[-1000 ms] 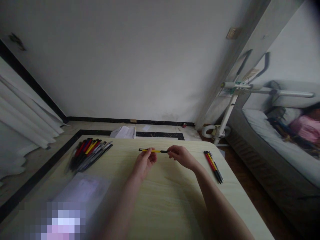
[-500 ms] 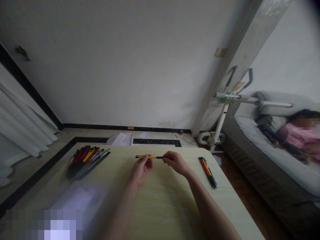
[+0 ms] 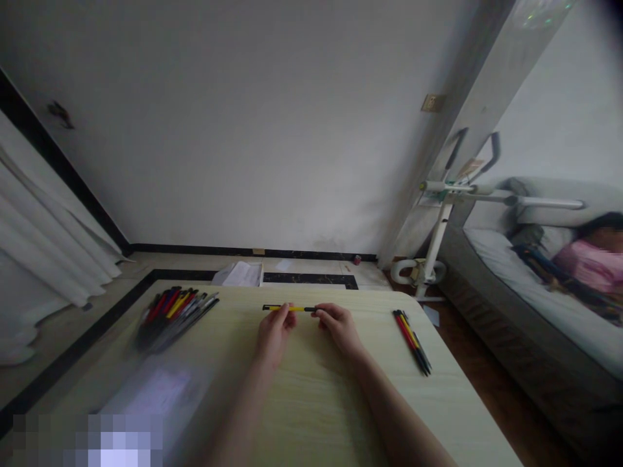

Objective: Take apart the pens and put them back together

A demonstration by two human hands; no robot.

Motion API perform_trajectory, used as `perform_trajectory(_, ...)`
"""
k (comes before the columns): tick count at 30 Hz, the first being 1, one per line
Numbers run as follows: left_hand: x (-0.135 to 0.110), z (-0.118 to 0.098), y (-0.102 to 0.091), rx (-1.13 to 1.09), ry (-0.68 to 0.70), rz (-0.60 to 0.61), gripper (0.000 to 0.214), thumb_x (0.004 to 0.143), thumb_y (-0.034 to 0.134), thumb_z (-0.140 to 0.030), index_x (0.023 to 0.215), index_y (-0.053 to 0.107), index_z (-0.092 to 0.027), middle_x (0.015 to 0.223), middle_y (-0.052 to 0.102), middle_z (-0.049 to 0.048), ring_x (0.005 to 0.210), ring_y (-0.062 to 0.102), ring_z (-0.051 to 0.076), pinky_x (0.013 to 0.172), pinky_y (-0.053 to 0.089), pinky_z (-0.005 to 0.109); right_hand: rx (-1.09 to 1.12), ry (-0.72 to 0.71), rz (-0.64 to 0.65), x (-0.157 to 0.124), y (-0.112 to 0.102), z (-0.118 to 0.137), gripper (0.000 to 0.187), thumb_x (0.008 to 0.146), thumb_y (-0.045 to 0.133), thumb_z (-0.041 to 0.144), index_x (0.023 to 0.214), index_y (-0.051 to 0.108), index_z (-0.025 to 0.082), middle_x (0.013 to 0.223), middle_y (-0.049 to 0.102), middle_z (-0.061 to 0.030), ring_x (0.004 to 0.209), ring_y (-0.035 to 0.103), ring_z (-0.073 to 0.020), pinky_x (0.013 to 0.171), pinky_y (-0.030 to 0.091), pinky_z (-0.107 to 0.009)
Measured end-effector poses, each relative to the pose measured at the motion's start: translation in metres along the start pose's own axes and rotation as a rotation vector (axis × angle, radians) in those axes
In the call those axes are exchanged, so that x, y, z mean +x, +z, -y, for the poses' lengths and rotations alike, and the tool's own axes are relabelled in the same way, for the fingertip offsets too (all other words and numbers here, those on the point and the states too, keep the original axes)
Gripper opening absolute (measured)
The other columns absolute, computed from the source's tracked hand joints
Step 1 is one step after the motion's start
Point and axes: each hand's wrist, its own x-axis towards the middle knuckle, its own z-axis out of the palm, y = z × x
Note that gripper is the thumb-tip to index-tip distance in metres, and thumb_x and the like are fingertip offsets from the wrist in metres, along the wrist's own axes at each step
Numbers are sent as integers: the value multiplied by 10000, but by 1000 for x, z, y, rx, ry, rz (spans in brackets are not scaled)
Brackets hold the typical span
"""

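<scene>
A yellow pen (image 3: 299, 309) with black ends lies level between my two hands, above the far part of the table. My left hand (image 3: 275, 331) pinches its yellow barrel, and the black left end sticks out past the fingers. The fingers of my right hand (image 3: 339, 325) are closed on the black right end. Off to the right, a small group of pens (image 3: 411, 342), red, yellow and dark, lies side by side on the table. At the left lies a bigger heap of pens (image 3: 178, 311) in red, yellow, black and grey.
The pale wooden table (image 3: 311, 402) has a rounded far right corner. A blurred whitish patch (image 3: 160, 389) covers its left front. Beyond stand a box of papers (image 3: 239, 274), a white exercise machine (image 3: 435, 240) and a grey sofa (image 3: 525, 305) with a person in pink (image 3: 591, 263).
My right hand has shifted slightly left along the pen's black end, turning a little. The left hand keeps its pinch. The whole view has moved slightly.
</scene>
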Motion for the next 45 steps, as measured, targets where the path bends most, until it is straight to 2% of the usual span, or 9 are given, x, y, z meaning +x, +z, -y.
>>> perform_trajectory(24, 2, 4, 0, 101, 14, 1, 293, 627, 672, -303, 807, 621, -79, 631, 584, 36, 584, 535, 90, 571, 416, 219, -166, -72, -1, -6, -1, -1, 223, 761, 504, 344, 868, 550, 155, 740, 643, -59, 527, 508, -106, 486, 420, -221)
perform_trajectory(40, 1, 5, 1, 133, 35, -23, 282, 605, 682, -305, 770, 623, -86, 620, 575, 26, 573, 524, 91, 564, 405, 220, -227, -68, 24, -7, -2, 1, 200, 779, 481, 341, 811, 544, 154, 706, 634, -49, 521, 499, -103, 487, 407, -213)
perform_trajectory(45, 2, 5, 0, 145, 39, -18, 296, 599, 685, -320, 771, 624, -87, 616, 573, 25, 575, 523, 94, 570, 404, 226, -269, -68, 39, -8, -3, 4, 213, 785, 465, 353, 773, 546, 156, 675, 619, -39, 502, 471, -99, 446, 364, -201)
